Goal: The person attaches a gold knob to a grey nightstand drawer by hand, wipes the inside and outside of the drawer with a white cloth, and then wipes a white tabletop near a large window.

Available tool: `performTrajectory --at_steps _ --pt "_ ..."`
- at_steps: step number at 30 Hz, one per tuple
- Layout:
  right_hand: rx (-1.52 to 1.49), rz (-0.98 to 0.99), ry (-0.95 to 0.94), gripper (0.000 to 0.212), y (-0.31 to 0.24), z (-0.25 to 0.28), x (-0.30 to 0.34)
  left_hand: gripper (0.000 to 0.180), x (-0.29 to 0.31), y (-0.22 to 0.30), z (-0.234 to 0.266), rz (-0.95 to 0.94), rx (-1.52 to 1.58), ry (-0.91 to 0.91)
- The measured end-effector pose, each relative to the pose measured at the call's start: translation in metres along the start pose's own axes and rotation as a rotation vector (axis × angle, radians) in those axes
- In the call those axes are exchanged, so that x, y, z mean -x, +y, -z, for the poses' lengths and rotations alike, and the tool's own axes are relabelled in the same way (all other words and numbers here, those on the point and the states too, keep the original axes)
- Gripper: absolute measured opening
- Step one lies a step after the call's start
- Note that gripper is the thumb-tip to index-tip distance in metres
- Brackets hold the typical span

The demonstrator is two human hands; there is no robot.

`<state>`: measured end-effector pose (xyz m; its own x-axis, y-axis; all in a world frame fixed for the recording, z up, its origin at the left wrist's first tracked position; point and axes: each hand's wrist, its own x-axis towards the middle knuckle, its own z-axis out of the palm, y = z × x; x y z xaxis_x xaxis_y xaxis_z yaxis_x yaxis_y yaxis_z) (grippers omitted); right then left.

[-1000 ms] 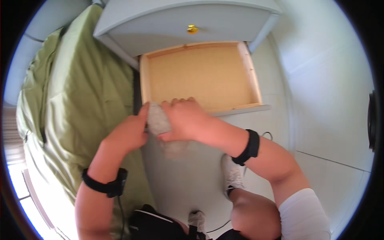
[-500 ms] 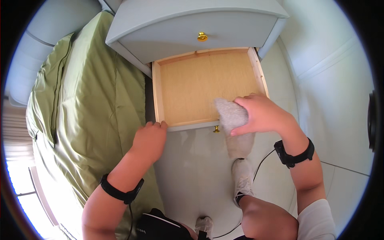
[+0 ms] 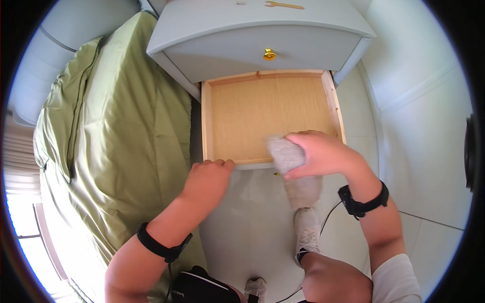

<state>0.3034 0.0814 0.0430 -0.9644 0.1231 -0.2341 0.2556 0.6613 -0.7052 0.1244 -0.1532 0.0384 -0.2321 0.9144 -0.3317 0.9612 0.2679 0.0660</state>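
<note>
A pale wooden drawer (image 3: 262, 108) stands pulled out with its bare bottom showing. My left hand (image 3: 208, 181) has its fingers hooked over the drawer's front edge, near the left corner. In my right hand (image 3: 323, 155) is a grey, fuzzy cloth (image 3: 288, 154), bunched up at the right part of that edge. Part of the cloth hangs down outside the front, over a small gold knob that barely shows. The cloth's tip is smeared by motion, and some of my right fingers are hidden behind my hand.
The drawer belongs to a light grey nightstand (image 3: 217, 53) with a gold knob (image 3: 270, 54) on its upper drawer. A small flat wrench (image 3: 285, 5) lies on top. A bed with a green cover (image 3: 131, 116) stands at left, a white wall (image 3: 419, 111) at right. A cable (image 3: 328, 217) crosses the floor.
My left hand has slid a little right along the drawer's front edge. The cloth in my right hand has shifted slightly left. The view has tilted, bringing the wrench into sight.
</note>
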Motion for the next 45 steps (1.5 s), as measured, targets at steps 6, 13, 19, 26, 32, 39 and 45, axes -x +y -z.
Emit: performTrajectory --at_steps 6,13,19,26,32,39,45 --pt "-0.026 0.083 0.108 0.066 -0.024 -0.046 -0.043 0.011 -0.002 0.004 0.003 0.051 0.127 -0.001" --pt "0.035 -0.05 -0.167 0.064 -0.04 -0.025 -0.042 0.014 0.002 -0.007 0.007 0.124 0.184 -0.001" --pt "0.084 -0.078 -0.071 0.06 0.011 0.01 0.011 0.017 0.0 -0.002 0.0 0.124 0.135 0.006" --pt "-0.066 -0.155 0.128 0.063 0.06 0.044 0.09 0.019 0.002 0.0 0.003 0.087 0.094 -0.006" --pt "-0.376 -0.196 0.693 0.076 0.095 -0.008 0.166 0.031 -0.002 0.002 -0.001 0.031 0.259 0.059" --pt "0.379 0.089 0.726 0.075 0.068 -0.049 0.133 0.039 0.0 0.006 0.003 0.048 0.295 0.071" --pt "0.402 0.101 0.672 0.071 0.031 -0.049 0.076 0.034 0.003 -0.002 0.003 0.041 0.269 0.062"
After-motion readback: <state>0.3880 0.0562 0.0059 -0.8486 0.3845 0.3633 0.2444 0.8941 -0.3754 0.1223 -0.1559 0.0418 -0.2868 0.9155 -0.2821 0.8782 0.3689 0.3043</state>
